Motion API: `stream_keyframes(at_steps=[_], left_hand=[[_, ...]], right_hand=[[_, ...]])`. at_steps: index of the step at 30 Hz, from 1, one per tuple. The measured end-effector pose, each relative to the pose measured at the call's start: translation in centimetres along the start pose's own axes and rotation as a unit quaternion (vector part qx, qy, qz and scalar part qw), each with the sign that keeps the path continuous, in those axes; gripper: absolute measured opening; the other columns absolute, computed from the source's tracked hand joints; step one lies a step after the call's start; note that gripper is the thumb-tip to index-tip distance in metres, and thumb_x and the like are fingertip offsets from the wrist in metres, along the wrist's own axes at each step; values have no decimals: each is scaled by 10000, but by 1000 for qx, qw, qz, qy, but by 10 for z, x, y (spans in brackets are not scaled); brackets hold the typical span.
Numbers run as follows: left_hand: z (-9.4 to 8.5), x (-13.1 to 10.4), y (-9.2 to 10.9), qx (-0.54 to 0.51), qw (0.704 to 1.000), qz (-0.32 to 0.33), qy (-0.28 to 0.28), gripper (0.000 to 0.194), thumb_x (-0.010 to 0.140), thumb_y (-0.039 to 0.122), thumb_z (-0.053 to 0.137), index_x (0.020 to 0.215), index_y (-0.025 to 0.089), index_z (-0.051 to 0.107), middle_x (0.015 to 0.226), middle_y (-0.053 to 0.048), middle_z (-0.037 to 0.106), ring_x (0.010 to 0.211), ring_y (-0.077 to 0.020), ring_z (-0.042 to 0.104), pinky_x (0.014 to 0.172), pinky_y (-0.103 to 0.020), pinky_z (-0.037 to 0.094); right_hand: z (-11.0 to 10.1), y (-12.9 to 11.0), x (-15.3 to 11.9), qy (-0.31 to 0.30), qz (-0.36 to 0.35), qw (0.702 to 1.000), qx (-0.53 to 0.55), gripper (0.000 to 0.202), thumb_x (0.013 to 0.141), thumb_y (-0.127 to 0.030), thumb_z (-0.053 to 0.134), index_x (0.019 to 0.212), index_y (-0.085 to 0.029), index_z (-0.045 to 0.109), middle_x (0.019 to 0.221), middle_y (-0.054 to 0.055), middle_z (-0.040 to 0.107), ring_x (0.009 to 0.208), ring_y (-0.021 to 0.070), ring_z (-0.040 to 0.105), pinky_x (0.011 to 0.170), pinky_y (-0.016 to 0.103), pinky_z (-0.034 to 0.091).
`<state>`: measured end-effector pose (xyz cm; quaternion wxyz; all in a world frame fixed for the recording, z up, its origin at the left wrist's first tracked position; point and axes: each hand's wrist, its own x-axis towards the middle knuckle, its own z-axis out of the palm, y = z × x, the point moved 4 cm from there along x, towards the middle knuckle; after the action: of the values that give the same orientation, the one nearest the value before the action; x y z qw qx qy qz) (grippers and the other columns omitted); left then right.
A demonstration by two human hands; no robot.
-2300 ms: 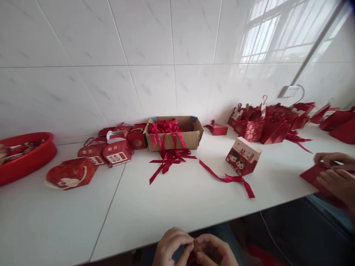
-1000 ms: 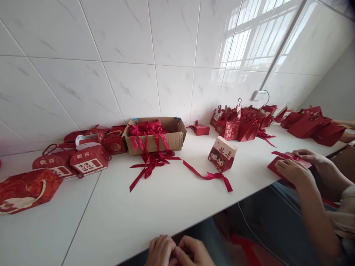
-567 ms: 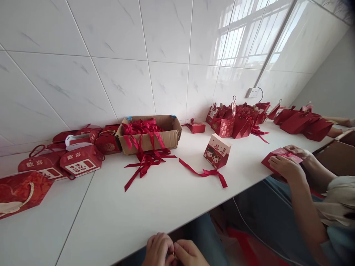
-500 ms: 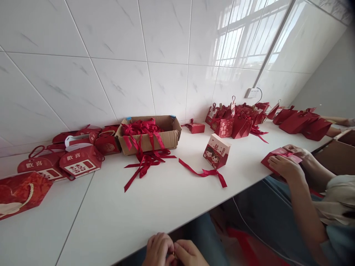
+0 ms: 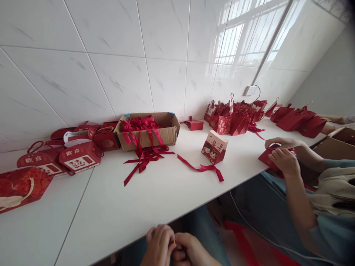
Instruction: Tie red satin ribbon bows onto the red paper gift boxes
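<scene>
As our left hand [image 5: 158, 245] and right hand [image 5: 192, 250] meet low over the lap, just off the near edge of the white table [image 5: 133, 207], we hold a tiny yellow piece [image 5: 174, 242] between fingertips drawn into a narrow pinch; our fingers hide most of it, and we cannot tell what it is. Our view has just swung to the right, bringing in more of the co-worker seated there, while our hands stay close together at the same fingertip work, which we judge to be fiddly and not yet finished. At right, the co-worker's near hand [image 5: 285, 162] remains on a red box [image 5: 264, 157], and the far hand [image 5: 280, 141] has shifted left to arch over its top, a change that seems to leave our own work untouched. On the table before us, a red-and-cream printed box [image 5: 214, 148] keeps its place just beside a loose red ribbon [image 5: 201, 169]. Farther left, more ribbons [image 5: 141, 123] heap inside a cardboard carton [image 5: 168, 137] and spill over its near wall. We see red gift boxes [image 5: 81, 157] clustered at left and red bags [image 5: 240, 123] crowded at far right, along the tiled wall [image 5: 116, 74].
</scene>
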<state>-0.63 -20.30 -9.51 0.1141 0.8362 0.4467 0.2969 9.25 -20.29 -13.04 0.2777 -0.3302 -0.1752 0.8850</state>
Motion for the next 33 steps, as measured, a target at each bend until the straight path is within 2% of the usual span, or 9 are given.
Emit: stream_keyframes(at_steps=[5,7,9,12,16,19,24,27,33], left_hand=[[-28,20,17,28,998,-2,-52,183,856,47,346,828,204,435,811,-9,567,759,-165,532,808,-353,372],[-36,25,20,26,999,2,-45,155,877,68,357,848,203,429,827,-11,559,792,-165,529,825,-360,365],[-42,27,21,12,1000,3,-14,118,892,97,397,930,203,434,890,-28,563,867,-174,531,846,-362,363],[-47,25,22,-26,998,-16,55,161,889,136,460,1031,202,425,984,-62,552,967,-194,514,861,-357,383],[-45,27,23,-51,991,-47,111,106,882,156,494,965,208,455,923,-47,550,919,-187,529,839,-349,422],[-47,30,23,-44,985,-41,159,155,860,143,541,992,206,492,903,-43,572,888,-181,552,806,-335,455],[-49,32,23,-62,977,-5,203,201,822,61,573,961,205,589,849,-32,608,829,-165,582,753,-312,496],[-50,30,19,-95,971,-16,221,201,815,52,588,947,199,629,838,-33,625,817,-159,599,727,-298,523],[-50,28,9,-156,962,-30,221,184,804,67,620,902,212,676,909,-40,676,868,-172,645,738,-295,562]], right_hand=[[6,-9,-8,-41,2,999,21,306,786,-339,504,567,-205,337,439,-107,256,355,35,116,395,215,57],[10,-18,-11,-32,-44,998,12,304,803,-358,555,612,-189,389,477,-100,296,399,38,137,416,213,65],[16,-31,-16,-9,-134,989,-55,347,819,-426,577,634,-182,414,507,-90,313,441,48,174,432,219,91],[24,-49,-26,45,-285,937,-200,422,870,-511,498,621,-195,375,549,-74,305,504,73,229,468,231,178],[30,-59,-34,91,-397,844,-349,392,958,-445,354,650,-201,370,602,-51,341,559,98,292,542,249,268],[31,-61,-34,100,-418,809,-400,363,976,-398,323,685,-197,400,625,-41,373,571,103,329,557,249,286],[32,-61,-34,82,-407,827,-379,375,980,-395,308,681,-196,414,624,-37,388,572,107,348,556,247,302],[34,-61,-36,68,-403,829,-382,357,981,-366,312,683,-197,413,641,-28,403,600,114,378,589,249,327],[37,-65,-42,83,-433,766,-467,241,965,-267,371,808,-183,532,724,8,501,651,129,457,618,244,367]])
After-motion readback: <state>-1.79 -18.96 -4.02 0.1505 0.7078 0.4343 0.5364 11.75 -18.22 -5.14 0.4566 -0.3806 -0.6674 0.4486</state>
